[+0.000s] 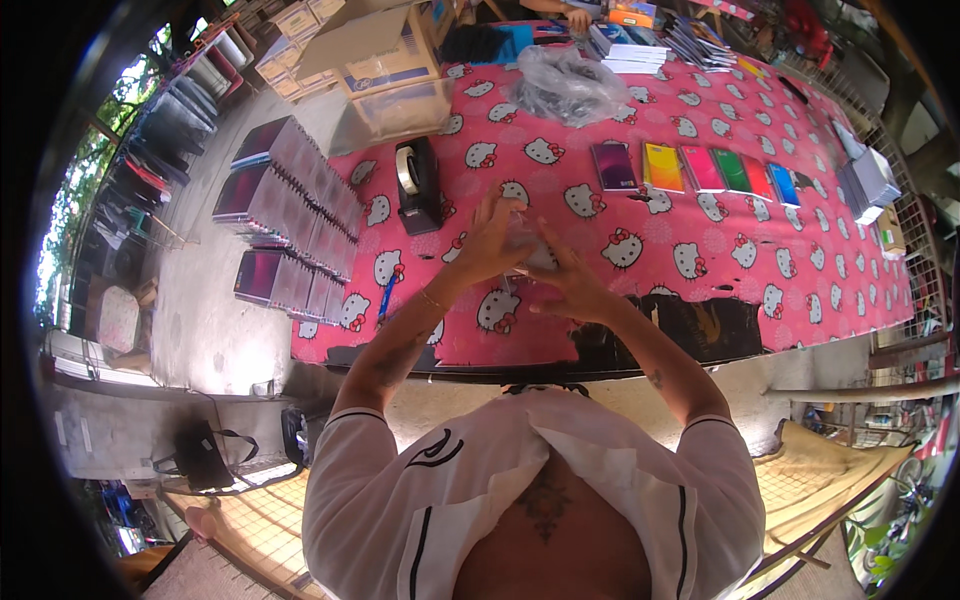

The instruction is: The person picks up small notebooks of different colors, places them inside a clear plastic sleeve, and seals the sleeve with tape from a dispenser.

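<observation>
My left hand and my right hand meet over the pink table near its front edge. Between them is a small clear, whitish plastic-wrapped bundle; the fingers cover much of it, so its contents cannot be made out. The left fingers curl around its left and far side. From the right, the other hand grips its near side, thumb and fingers partly spread. Left of the hands, a black tape dispenser holds a roll of tape. A blue pen lies near my left forearm.
Stacked spiral notebooks stand at the left edge. Notebooks in several colours lie in a row at right. Beyond are a crumpled clear plastic bag, an open cardboard box and book stacks. Another person's hand shows at the far edge.
</observation>
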A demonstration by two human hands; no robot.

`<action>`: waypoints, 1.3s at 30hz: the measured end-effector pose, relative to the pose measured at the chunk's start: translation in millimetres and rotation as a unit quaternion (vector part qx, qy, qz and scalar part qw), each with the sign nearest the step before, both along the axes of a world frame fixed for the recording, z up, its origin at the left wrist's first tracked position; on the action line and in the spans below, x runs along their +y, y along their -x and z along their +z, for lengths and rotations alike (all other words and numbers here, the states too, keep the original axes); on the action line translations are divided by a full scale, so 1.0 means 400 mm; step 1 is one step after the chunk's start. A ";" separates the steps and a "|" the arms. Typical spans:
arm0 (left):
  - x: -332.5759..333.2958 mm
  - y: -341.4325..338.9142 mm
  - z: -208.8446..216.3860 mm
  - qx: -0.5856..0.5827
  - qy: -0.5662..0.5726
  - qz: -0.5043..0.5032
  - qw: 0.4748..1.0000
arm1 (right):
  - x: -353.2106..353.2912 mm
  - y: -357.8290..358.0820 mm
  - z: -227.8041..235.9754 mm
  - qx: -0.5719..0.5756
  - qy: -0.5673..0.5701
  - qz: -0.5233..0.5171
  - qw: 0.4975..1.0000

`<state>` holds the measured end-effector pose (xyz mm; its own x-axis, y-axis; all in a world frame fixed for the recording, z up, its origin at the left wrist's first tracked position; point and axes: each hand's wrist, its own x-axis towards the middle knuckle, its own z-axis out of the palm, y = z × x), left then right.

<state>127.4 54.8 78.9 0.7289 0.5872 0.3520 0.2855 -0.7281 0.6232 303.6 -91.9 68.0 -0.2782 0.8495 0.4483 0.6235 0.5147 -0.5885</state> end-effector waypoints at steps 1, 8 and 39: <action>-0.007 -0.002 -0.008 -0.007 0.007 0.020 1.000 | -0.002 0.005 0.001 0.005 0.010 -0.001 1.000; 0.007 0.076 -0.025 -0.150 0.330 0.062 0.930 | 0.058 0.000 0.000 0.546 0.216 -0.036 0.809; 0.016 0.016 0.039 0.024 0.095 0.007 0.995 | 0.118 -0.043 -0.069 0.338 0.202 -0.035 0.919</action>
